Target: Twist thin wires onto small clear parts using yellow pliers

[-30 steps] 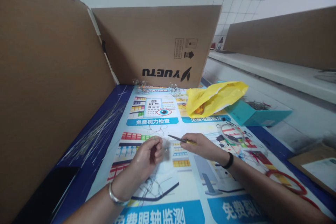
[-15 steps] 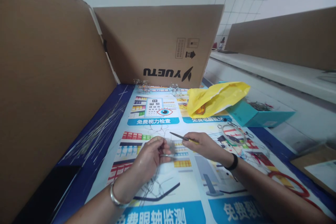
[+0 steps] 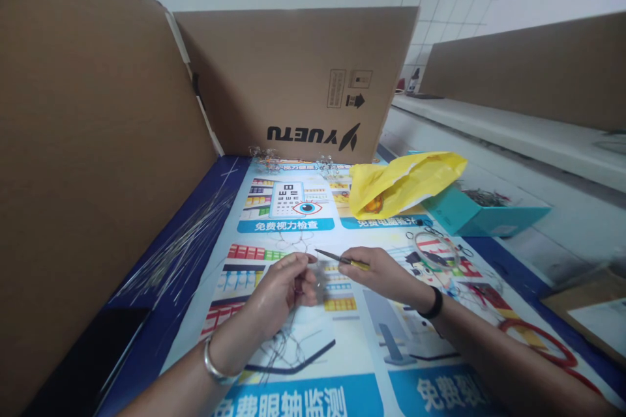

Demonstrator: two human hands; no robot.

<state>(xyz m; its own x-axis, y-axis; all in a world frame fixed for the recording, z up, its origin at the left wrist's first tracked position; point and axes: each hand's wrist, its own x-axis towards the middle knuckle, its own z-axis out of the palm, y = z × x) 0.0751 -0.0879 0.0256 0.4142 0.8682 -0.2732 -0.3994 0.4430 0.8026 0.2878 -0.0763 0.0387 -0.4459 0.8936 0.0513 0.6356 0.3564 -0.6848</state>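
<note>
My left hand [image 3: 286, 290], with a silver bangle at the wrist, is pinched on a thin wire [image 3: 306, 249] above the printed sheet [image 3: 355, 345]. The wire is fine and partly blurred near the fingertips. My right hand [image 3: 379, 270], wearing a black band, grips a slim pointed tool [image 3: 328, 254] with a yellow handle. The tool's dark tip points left and lies close to the left fingertips; whether it touches the wire I cannot tell. Below my left hand, a tangle of dark thin wires [image 3: 284, 350] lies on the sheet.
Long thin wires [image 3: 171, 247] lie on the blue cloth at left, near a black flat object [image 3: 83, 358]. A yellow bag [image 3: 408, 182] leans on a teal box [image 3: 489, 215]. Red coils [image 3: 540, 342] and a clear coil [image 3: 435, 251] are right. Cardboard panels [image 3: 293, 71] stand behind and left.
The fingers of my left hand have curled in slightly, and the lower ones sit a little higher. The tool in my right hand has shifted slightly left and down at its tip.
</note>
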